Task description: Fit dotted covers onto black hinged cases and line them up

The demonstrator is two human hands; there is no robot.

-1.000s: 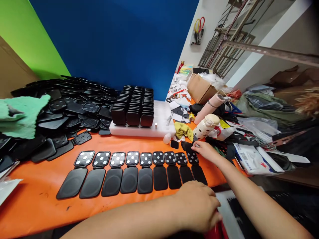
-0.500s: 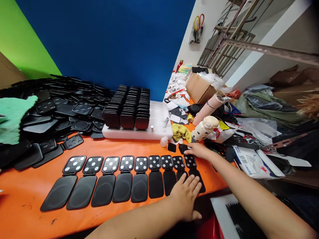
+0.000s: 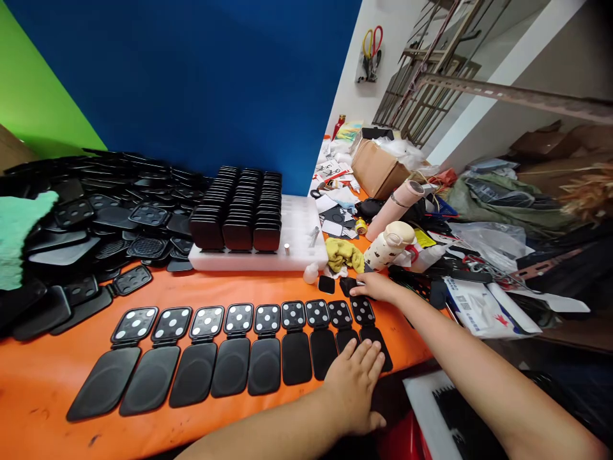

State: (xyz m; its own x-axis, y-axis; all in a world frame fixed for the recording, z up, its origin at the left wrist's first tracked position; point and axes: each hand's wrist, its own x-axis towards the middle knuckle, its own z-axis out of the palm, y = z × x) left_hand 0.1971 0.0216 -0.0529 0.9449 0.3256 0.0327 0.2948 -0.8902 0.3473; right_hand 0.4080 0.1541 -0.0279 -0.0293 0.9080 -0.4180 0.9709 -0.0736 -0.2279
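A row of several hinged black folding panels (image 3: 264, 365) lies opened out, each with a smaller square half bearing round pale dots. My left hand (image 3: 352, 380) rests palm down, fingers extended, over the lower halves at the row's right end. Just beyond that end, my right hand (image 3: 379, 287) has its fingers curled round a small black object (image 3: 347, 285), whose kind is partly covered by the fingers. Beside it on the table lies a small black square piece (image 3: 326, 284). The right fingertips are close to the dotted half of the last panel (image 3: 363, 311).
Three rows of upright black panels (image 3: 238, 236) stand on a white foam block (image 3: 258, 260). A heap of loose black panels (image 3: 129, 217) fills the left back. At right are a cream bottle (image 3: 389, 246), a pink bottle (image 3: 395, 207), a yellow cloth (image 3: 343, 254) and mixed clutter.
The view has shifted slightly, so the panels appear a little further left and lower. Both hands keep nearly the same places and poses.
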